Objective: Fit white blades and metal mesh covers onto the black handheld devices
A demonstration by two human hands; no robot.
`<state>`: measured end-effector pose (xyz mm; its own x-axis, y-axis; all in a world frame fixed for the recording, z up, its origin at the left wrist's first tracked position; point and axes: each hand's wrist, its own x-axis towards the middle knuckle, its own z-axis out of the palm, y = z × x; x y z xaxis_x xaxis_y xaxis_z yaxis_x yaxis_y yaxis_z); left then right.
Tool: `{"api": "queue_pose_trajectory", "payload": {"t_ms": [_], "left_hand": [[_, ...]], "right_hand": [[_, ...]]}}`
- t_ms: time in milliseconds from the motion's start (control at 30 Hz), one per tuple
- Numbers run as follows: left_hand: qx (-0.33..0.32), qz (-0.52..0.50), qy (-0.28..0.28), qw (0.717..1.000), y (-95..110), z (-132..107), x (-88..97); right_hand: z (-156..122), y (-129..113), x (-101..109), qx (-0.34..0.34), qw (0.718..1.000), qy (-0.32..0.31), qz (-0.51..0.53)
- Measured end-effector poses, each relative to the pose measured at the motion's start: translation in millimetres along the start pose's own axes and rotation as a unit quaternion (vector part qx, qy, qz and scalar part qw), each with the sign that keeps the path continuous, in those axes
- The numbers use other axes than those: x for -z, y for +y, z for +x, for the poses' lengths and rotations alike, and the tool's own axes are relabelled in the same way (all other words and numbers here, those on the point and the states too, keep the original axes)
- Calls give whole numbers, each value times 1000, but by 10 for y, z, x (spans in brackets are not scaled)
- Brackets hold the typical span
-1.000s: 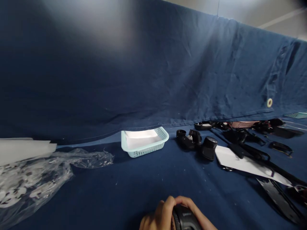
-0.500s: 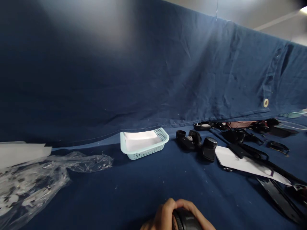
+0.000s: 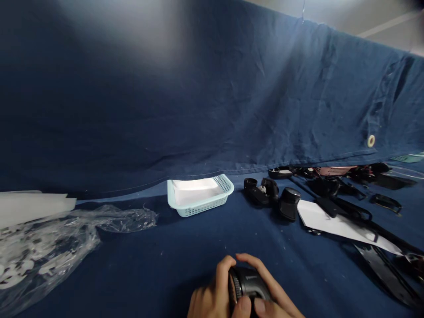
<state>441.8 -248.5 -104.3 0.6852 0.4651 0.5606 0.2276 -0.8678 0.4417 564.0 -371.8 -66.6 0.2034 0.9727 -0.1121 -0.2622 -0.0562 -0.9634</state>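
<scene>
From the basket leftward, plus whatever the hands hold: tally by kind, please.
light blue basket: 1
white liner inside it: 1
clear plastic bag: 1
white sheet at far left: 1
black ribbed cylinder, gripped by left hand and right hand: 1
Total: 5

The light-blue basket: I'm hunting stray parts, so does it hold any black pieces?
No, the light-blue basket shows only a white sheet inside.

Item: black cylinder
Look: ribbed ring at left end, pale lettering
Place: sideways, gripped between your left hand and right hand
</scene>
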Motion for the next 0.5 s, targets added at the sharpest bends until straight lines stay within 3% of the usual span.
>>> {"api": "queue_pose_trajectory", "payload": {"t_ms": [267, 500], "left_hand": [[-89, 61, -1, 994, 120, 82, 169], [-108, -28, -89, 990, 191, 147, 325]], "right_hand": [[122, 176, 138, 43, 998, -29, 23], [180, 237, 250, 21, 992, -49, 111]]}}
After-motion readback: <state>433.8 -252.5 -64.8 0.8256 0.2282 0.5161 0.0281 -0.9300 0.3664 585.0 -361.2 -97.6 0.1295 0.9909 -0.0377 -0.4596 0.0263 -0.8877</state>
